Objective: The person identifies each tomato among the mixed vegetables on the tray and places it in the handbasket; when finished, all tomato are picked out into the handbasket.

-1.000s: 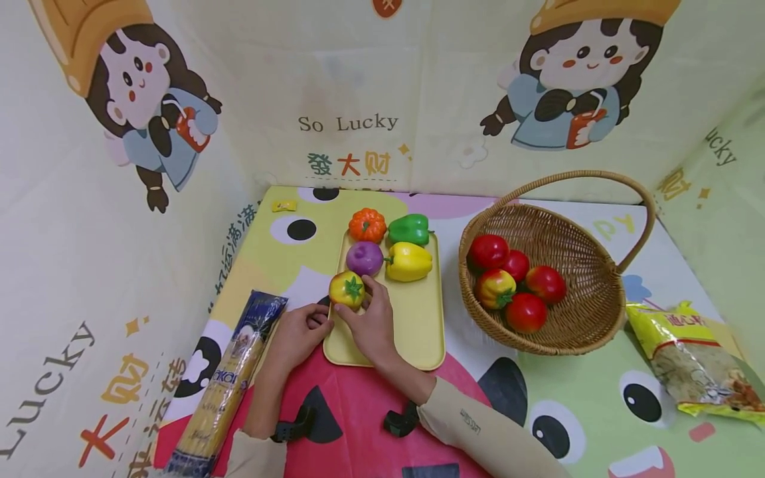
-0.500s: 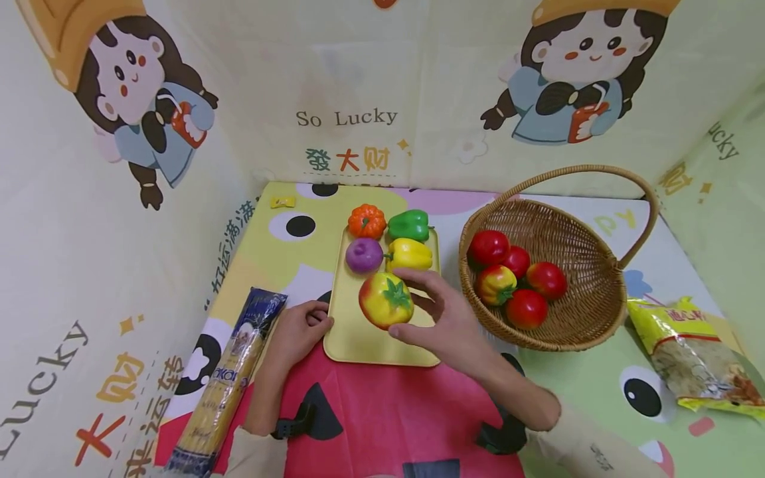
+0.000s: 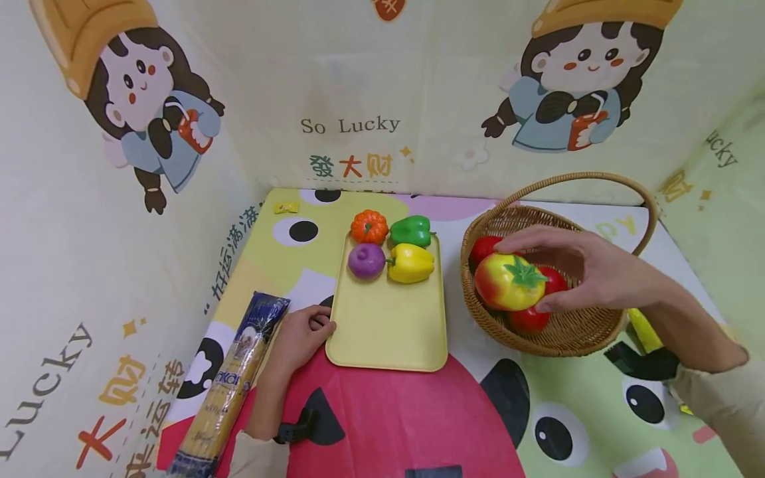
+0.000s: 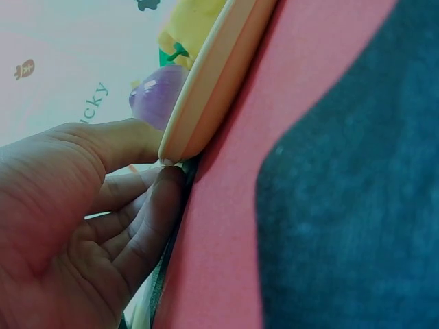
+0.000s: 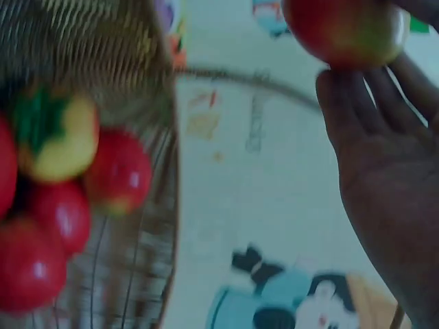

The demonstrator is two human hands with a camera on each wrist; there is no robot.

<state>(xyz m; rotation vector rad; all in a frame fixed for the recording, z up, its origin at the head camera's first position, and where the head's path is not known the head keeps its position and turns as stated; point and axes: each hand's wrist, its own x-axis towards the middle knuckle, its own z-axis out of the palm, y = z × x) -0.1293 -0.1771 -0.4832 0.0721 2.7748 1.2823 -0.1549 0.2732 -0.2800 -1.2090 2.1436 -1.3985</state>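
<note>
My right hand (image 3: 603,269) holds a red-and-yellow toy tomato (image 3: 508,282) with a green leafy top between thumb and fingers, above the wicker basket (image 3: 574,344). Inside the basket lie several red toy fruits (image 3: 528,320); the right wrist view also shows a yellow one with a green top (image 5: 62,140) among them. My left hand (image 3: 305,335) pinches the left edge of the yellow tray (image 3: 388,332), thumb above the rim and fingers below. At the tray's far end are a purple onion (image 3: 366,261), a yellow bell pepper (image 3: 410,263), a green bell pepper (image 3: 411,231) and an orange pumpkin (image 3: 368,228).
A long pack of spaghetti (image 3: 230,385) lies left of my left forearm. Behind my right wrist, a yellow bag (image 3: 644,330) is mostly hidden. A small yellow wrapped packet (image 3: 286,208) lies at the back left. The basket's tall handle (image 3: 588,176) arches over it.
My right hand has lifted the toy tomato off the tray's left side and carried it rightward over the basket. My left hand has stayed at the tray's edge.
</note>
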